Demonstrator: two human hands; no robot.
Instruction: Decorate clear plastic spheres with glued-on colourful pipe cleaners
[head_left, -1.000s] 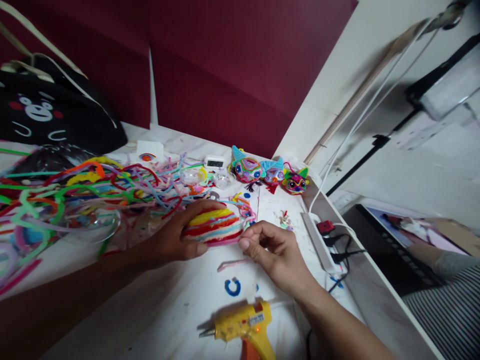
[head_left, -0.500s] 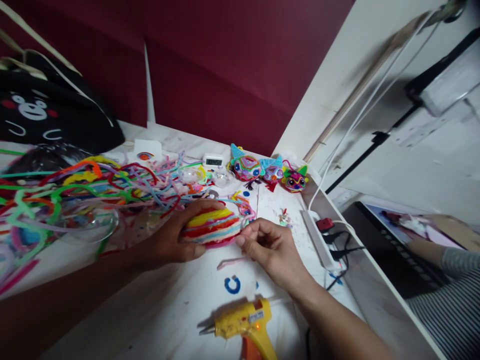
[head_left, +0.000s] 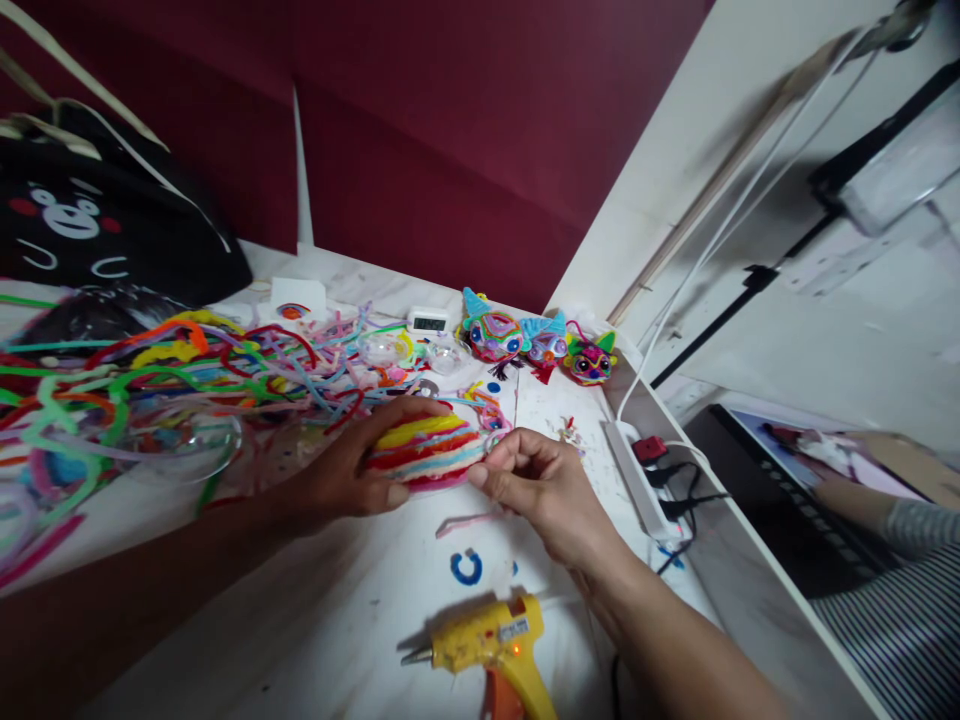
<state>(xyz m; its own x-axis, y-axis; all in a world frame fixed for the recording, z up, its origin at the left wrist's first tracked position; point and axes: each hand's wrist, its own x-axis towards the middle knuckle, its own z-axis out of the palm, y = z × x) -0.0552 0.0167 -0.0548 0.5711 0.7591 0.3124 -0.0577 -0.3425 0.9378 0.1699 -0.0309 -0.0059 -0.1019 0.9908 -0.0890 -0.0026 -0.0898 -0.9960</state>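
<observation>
A rounded piece covered in striped pipe cleaners, yellow, red, blue, white and pink, is held over the white table. My left hand grips its left side, thumb below and fingers over the top. At its right end, the thumb and index finger of my right hand are pinched together; what lies between them is too small to make out. Below lie a blue C-shaped piece and a pink strip. Nearer to me rests a yellow glue gun, its small light glowing orange.
Tangled pipe cleaners spread across the left. Three decorated animal heads and a small digital clock stand at the back. A power strip lies right. Another person's striped sleeve shows far right.
My right fingertips have shifted slightly left and up along the striped piece's right end. My left hand keeps its hold, and the whole view has moved very slightly.
</observation>
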